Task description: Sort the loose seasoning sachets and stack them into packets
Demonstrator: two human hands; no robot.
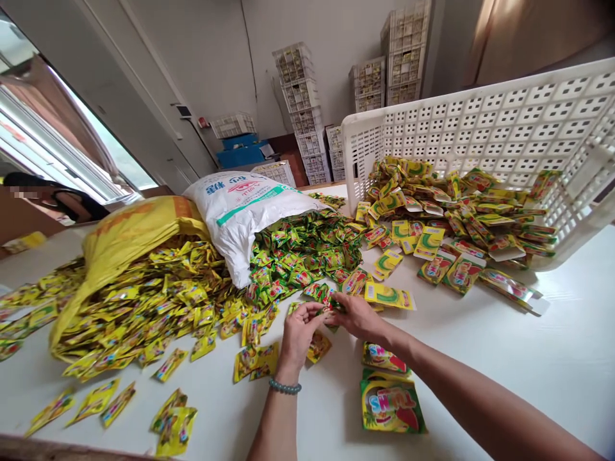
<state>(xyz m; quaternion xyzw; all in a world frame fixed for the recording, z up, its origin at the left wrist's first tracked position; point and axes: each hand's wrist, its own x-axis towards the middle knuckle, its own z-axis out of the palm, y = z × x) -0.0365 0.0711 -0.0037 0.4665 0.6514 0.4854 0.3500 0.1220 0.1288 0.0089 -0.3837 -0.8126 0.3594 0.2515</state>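
Note:
My left hand (296, 334), with a beaded bracelet at the wrist, is closed in a pinch over the middle of the table. Close against it, my right hand (358, 317) is closed too. Between their fingertips is a small green candy packet (327, 299), partly covered by the fingers. Behind the hands, green packets (302, 256) spill from a white woven sack (254, 198). To the left, yellow packets (158, 301) pour out of a yellow sack (139, 221). Small printed boxes (391, 406) lie in a row in front of my right forearm.
A white plastic crate (480, 115) lies tipped at the right, with many small cartons (432, 240) spilling out onto the white table (504, 365). Loose yellow packets (96, 400) lie near the front left edge. Stacked crates (300, 96) stand by the wall. A person (57, 195) is at far left.

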